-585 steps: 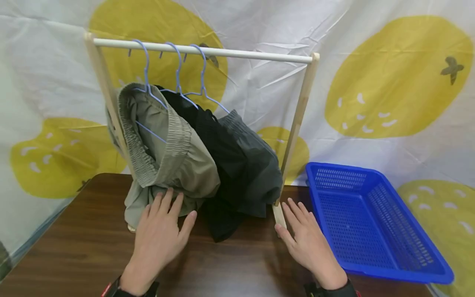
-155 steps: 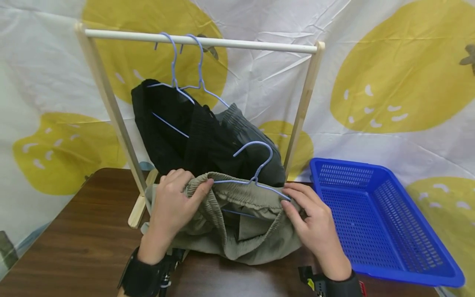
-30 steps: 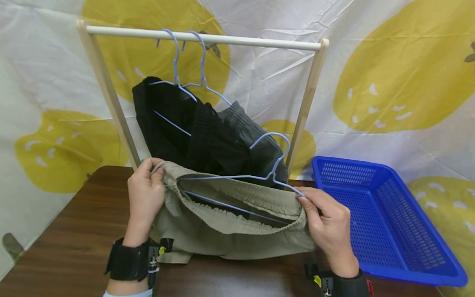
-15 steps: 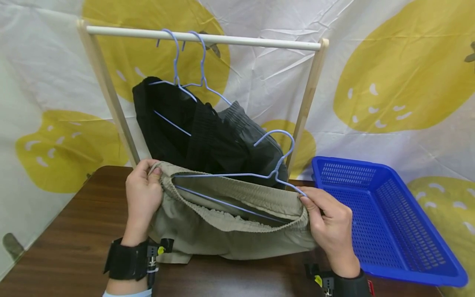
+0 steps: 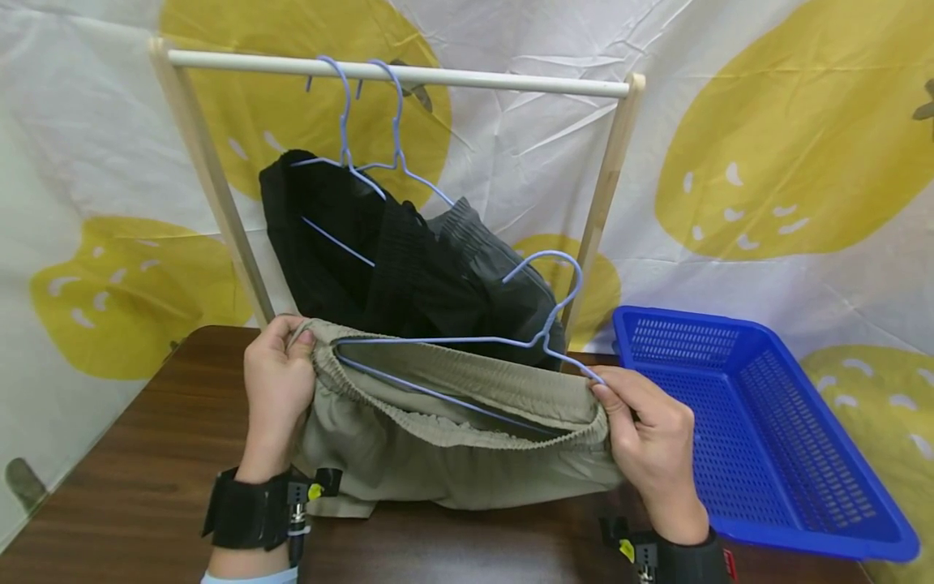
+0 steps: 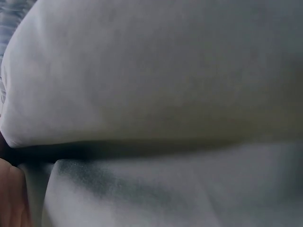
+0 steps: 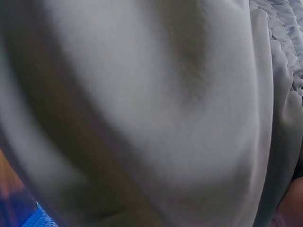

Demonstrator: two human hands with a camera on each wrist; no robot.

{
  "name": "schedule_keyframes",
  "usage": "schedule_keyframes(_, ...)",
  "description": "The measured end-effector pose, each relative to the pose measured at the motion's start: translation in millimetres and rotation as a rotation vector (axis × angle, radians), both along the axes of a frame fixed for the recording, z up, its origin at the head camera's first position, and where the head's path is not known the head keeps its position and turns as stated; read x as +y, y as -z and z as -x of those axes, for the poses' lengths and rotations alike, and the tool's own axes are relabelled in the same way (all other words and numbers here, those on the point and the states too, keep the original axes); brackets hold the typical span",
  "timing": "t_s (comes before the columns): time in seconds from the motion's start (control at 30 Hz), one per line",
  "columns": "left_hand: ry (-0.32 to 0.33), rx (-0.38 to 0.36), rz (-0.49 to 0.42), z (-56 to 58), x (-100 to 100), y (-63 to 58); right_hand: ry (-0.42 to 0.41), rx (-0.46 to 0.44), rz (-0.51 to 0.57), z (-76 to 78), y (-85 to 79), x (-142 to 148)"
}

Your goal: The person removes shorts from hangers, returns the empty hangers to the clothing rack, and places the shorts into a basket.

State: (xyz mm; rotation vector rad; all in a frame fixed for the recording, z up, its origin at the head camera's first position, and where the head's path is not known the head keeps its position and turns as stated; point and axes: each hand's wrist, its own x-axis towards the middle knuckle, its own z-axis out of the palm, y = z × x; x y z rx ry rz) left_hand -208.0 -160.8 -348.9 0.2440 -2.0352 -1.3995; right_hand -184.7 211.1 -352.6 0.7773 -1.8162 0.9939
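Khaki pants [image 5: 467,478] with an elastic waistband are stretched sideways in front of the rack, the waist opening facing up. My left hand [image 5: 277,377] grips the waistband's left end, thumb on top. At the other end my right hand [image 5: 653,422] pinches the waistband together with the right shoulder of a light blue wire hanger [image 5: 544,334]. The hanger's body lies inside the waist opening, its left tip a little short of my left hand, and its hook stands free above. Khaki cloth [image 6: 156,71] fills the left wrist view, and pale folds [image 7: 213,118] fill the right.
Behind the pants stands a wooden rack with a white rail [image 5: 481,78]. Black pants [image 5: 328,251] and grey pants [image 5: 503,255] hang there on two blue hangers. A blue plastic basket [image 5: 744,442] sits at the right of the brown table [image 5: 146,470].
Earlier the khaki pants hung on the rack; then they came down, bunched on the hanger. My left hand has since spread the waistband leftward. Lately the hanger has risen slightly, its left tip shifting left.
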Motion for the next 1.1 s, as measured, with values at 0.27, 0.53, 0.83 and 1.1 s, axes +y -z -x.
schedule_keyframes(0.27,0.026,-0.033,-0.061,1.4,0.4,-1.1,0.011,0.002,0.016,0.2,0.0,1.8)
schedule_keyframes(0.53,0.047,-0.068,-0.096,2.6,1.8,-2.5,-0.010,-0.016,0.042,-1.5,-3.4,2.7)
schedule_keyframes(0.83,0.058,-0.065,-0.084,0.5,3.8,-5.1,-0.033,-0.017,0.057,-2.5,-6.3,1.7)
schedule_keyframes(1.1,0.097,-0.099,-0.036,-2.5,4.5,-5.4,-0.031,-0.027,0.048,-1.9,-4.2,-1.4)
